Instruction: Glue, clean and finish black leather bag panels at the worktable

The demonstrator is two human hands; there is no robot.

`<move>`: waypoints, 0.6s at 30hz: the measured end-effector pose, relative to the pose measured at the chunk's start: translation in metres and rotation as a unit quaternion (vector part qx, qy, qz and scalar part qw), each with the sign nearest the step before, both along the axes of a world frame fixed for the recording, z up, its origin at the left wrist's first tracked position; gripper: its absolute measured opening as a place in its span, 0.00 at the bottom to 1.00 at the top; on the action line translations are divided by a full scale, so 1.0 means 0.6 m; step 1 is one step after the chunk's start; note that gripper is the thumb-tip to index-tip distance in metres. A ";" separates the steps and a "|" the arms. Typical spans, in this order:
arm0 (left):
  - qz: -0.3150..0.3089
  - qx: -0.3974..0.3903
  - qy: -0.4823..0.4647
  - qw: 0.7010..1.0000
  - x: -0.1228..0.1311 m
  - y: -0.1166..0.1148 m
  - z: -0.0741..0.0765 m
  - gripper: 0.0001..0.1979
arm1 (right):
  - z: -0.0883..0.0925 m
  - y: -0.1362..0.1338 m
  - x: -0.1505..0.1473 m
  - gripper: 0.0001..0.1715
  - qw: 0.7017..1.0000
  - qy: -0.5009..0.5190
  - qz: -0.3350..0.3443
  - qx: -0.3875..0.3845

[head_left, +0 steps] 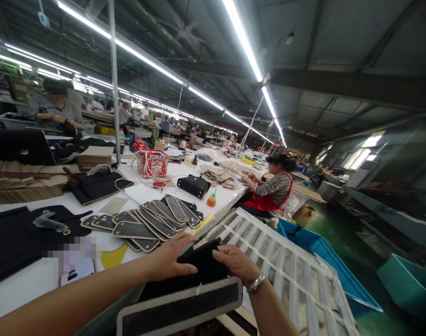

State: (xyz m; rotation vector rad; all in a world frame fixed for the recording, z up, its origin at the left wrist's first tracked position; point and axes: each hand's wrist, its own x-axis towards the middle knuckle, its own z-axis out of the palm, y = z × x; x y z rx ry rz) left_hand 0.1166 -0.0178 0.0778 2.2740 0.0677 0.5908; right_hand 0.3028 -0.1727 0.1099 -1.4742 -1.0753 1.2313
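Being gripped by both bare hands, a matte black piece is held just off the right edge of the surface, near its near corner. Its material is soft-looking and unshiny, with a straight upper edge. Directly below it is seen an oblong panel, dark and grained in the middle, with rounded corners and a pale raised border; whether the two are joined cannot be told.

The left hand is loosely curved, its fingers laid over the far edge and its thumb stretched apart along the near face. The right hand is closed more firmly, the thumb pressed flat near the upper corner and the fingers tucked behind. Both forearms are angled inward, and the right wrist is circled by a shiny silver bracelet.

Toward the right edge of the surface, similar rimmed panels are fanned in an overlapping pile, with small metal eyelets at their ends. Beyond them are set a boxy, smooth black handbag and a squat bottle with amber contents and a green nozzle. Alongside that edge, a white slatted plastic rack is seen.
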 end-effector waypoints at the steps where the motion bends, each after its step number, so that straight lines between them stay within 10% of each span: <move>1: -0.031 -0.050 0.020 0.998 0.013 0.000 -0.002 0.40 | 0.003 0.003 0.000 0.25 1.000 0.013 0.008 -0.002; 5: -0.168 -0.282 0.061 0.942 0.053 -0.010 -0.016 0.40 | 0.004 0.006 0.007 0.30 0.999 0.046 0.004 0.006; 12: 0.077 -0.358 -0.133 0.921 0.071 -0.036 -0.025 0.21 | -0.030 -0.022 0.015 0.37 0.950 0.204 -0.163 0.171; 18: 0.079 -0.463 -0.188 0.863 0.086 -0.064 -0.041 0.20 | -0.058 0.003 -0.041 0.54 0.943 -0.099 -0.279 0.153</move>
